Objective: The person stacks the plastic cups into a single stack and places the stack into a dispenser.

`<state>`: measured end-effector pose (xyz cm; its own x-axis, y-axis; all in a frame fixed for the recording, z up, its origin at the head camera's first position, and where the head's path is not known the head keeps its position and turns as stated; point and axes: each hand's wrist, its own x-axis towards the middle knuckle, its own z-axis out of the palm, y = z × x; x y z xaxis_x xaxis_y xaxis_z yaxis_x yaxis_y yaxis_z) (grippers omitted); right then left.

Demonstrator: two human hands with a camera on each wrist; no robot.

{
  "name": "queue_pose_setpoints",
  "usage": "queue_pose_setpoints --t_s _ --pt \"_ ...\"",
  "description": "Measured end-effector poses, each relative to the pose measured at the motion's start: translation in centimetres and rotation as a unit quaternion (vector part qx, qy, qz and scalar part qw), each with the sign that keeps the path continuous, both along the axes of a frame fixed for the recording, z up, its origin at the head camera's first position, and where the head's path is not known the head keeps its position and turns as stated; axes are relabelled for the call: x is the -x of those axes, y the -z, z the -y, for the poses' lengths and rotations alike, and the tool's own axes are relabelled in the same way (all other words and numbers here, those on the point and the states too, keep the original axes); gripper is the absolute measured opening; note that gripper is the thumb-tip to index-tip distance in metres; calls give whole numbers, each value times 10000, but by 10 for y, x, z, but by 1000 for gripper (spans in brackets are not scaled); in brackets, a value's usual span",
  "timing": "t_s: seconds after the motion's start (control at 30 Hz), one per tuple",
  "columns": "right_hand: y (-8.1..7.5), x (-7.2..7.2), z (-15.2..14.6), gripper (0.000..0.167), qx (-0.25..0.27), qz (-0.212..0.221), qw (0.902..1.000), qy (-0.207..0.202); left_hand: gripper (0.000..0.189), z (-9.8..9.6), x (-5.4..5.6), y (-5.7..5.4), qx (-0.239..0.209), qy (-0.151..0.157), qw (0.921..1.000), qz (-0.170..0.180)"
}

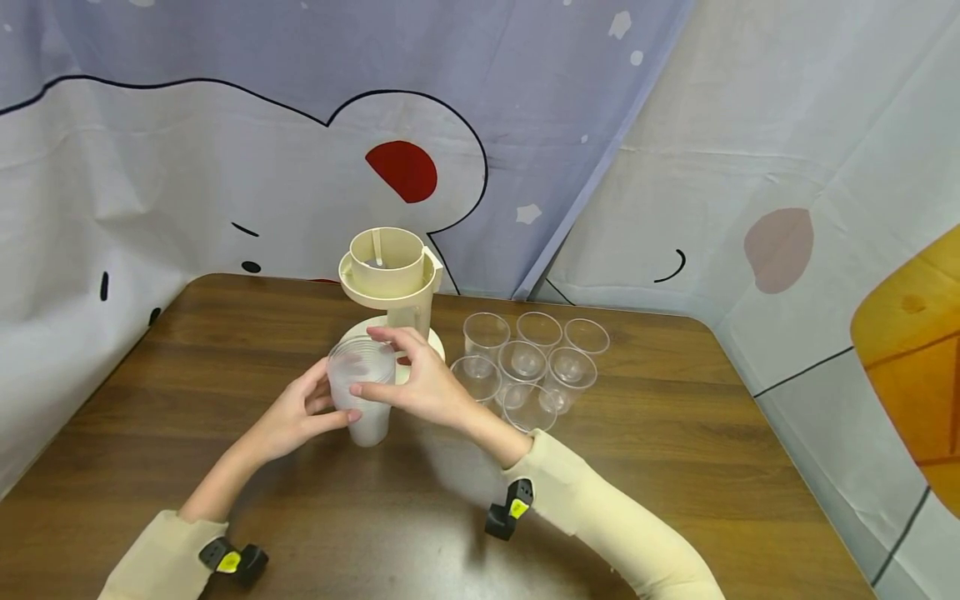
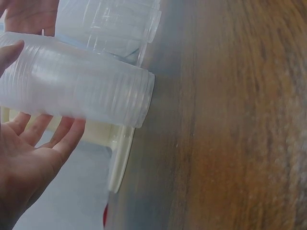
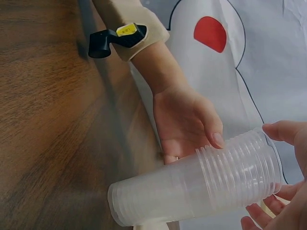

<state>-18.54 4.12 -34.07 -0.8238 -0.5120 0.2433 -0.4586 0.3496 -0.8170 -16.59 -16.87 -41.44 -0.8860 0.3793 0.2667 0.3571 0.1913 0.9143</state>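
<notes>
A tall stack of nested clear plastic cups (image 1: 369, 427) stands nearly upright near the table's middle, between both hands. My left hand (image 1: 294, 418) holds the stack around its side, thumb across the front and fingers behind. With thumb and fingers, my right hand (image 1: 431, 385) grips the stack at its top, around the rims. The right wrist view shows the ridged rims of the stack (image 3: 235, 167) between that thumb and fingers. Just behind the stack is a cream-coloured stand (image 1: 412, 315) with a round, open-topped holder, its base partly hidden by the hands and cups.
Several single clear cups (image 1: 522, 362) stand upright in a close group on the wooden table (image 1: 660, 467), right of the stand. A printed curtain (image 1: 300, 183) hangs along the table's back edge and right side.
</notes>
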Motion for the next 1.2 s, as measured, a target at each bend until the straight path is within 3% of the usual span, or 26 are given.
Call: queue_pose_setpoints --t_s 0.67,1.2 --pt "0 -2 0 65 -7 175 9998 10 65 -1 0 1 -142 44 9997 -194" --pt "-5 -5 -10 60 -37 -278 9995 148 70 0 1 3 -48 -35 9999 -127"
